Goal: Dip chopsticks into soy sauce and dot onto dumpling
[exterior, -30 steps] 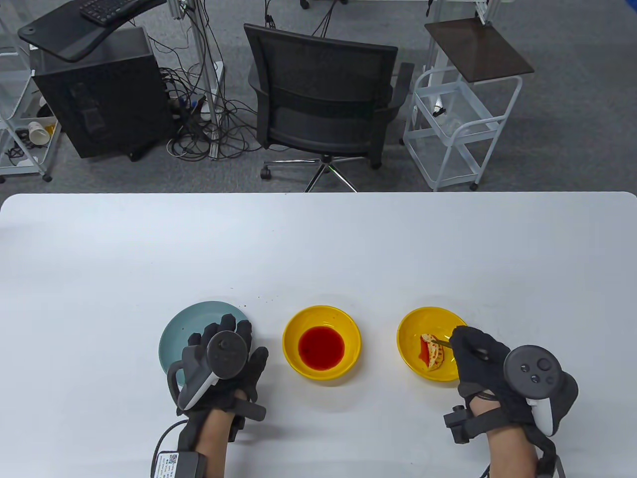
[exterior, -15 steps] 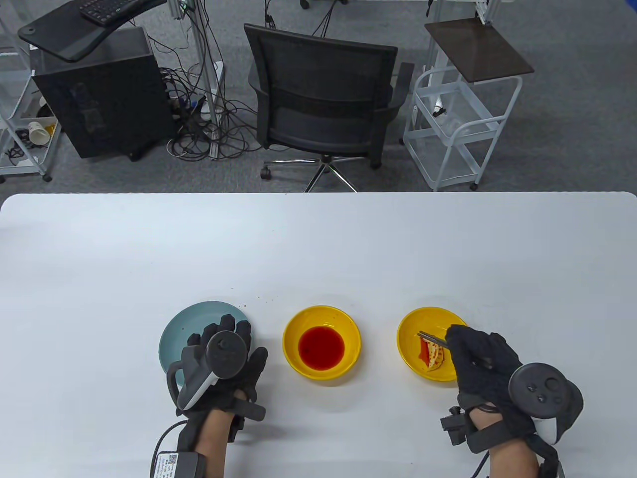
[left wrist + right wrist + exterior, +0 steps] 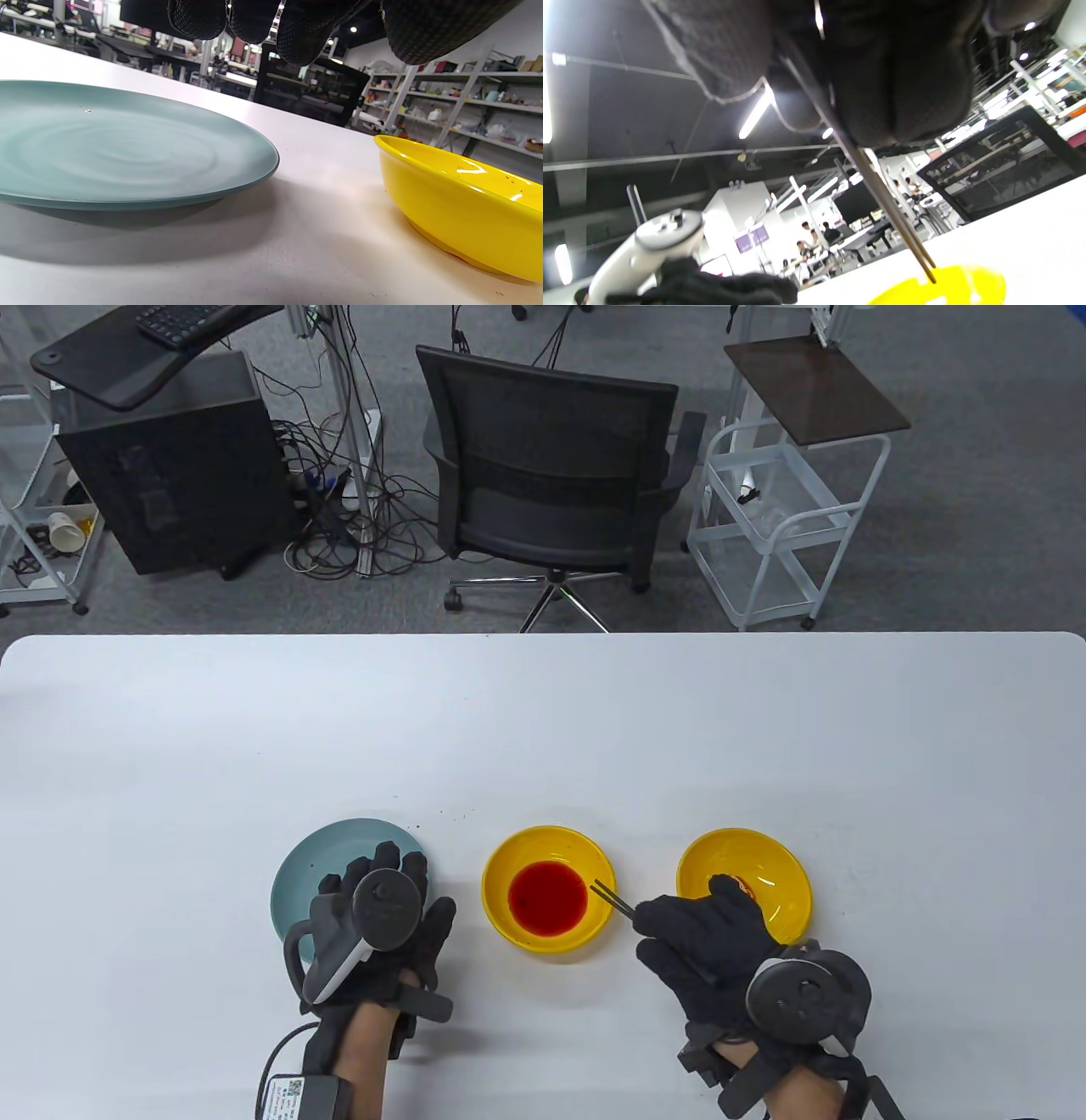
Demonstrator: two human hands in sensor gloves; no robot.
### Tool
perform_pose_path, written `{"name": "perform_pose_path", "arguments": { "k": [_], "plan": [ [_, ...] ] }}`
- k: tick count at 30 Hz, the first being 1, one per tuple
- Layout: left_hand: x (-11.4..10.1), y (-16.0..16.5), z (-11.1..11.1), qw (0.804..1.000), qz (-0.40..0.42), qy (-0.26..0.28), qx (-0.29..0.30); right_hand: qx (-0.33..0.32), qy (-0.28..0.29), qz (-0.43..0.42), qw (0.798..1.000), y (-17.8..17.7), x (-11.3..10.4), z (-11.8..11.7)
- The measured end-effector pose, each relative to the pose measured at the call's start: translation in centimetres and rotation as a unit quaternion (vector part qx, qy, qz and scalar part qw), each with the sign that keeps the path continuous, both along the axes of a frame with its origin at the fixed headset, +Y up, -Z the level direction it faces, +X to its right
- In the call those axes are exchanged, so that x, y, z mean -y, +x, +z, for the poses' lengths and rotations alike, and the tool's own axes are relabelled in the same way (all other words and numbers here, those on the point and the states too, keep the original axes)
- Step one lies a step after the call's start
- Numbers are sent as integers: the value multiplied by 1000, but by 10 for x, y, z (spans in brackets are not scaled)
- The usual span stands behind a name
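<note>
My right hand (image 3: pixel 691 937) grips a pair of dark chopsticks (image 3: pixel 612 898). Their tips hang over the right rim of the middle yellow bowl (image 3: pixel 501 929), just beside the red sauce (image 3: pixel 548 897). In the right wrist view the chopsticks (image 3: pixel 882 199) slant down to the yellow bowl's rim (image 3: pixel 967 284). The right yellow bowl (image 3: pixel 776 861) sits behind that hand; the dumpling in it is almost hidden, only a small red-orange bit (image 3: pixel 746 889) shows. My left hand (image 3: pixel 382 916) rests flat on the near edge of the blue-grey plate (image 3: pixel 314 861), holding nothing.
The blue-grey plate (image 3: pixel 106 144) and the sauce bowl's outer wall (image 3: pixel 458 216) stand close together in the left wrist view. A few dark specks (image 3: pixel 454 814) lie on the white table (image 3: pixel 543 729) behind the bowls. An office chair (image 3: pixel 551 475) stands beyond the far edge.
My right hand has moved left with the chopsticks, from over the dumpling in the right bowl to the right rim of the sauce bowl. My left hand has not moved.
</note>
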State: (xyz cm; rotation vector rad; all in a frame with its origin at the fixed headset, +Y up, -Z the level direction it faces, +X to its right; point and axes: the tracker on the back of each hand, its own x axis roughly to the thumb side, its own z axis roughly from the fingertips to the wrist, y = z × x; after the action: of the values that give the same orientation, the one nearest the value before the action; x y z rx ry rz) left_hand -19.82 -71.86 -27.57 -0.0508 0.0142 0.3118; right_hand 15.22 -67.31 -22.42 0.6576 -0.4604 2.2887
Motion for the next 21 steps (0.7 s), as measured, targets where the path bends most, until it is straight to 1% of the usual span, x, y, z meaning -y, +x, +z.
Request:
{"name": "perform_pose_path", "arguments": {
  "k": [3,8,13,19,21],
  "plan": [
    [0,0,0,1000,1,-1,0,-11,-11,33,999,-12,9,-1],
    [0,0,0,1000,2,0,2,-19,-30,58,998,-22,20,-5],
    [0,0,0,1000,4,-1,2,-23,-49,72,996,-26,28,-7],
    [0,0,0,1000,5,-3,2,-37,-96,78,992,-28,34,-9],
    [0,0,0,1000,5,-4,2,-40,-96,78,992,-29,34,-9]
  ]
}}
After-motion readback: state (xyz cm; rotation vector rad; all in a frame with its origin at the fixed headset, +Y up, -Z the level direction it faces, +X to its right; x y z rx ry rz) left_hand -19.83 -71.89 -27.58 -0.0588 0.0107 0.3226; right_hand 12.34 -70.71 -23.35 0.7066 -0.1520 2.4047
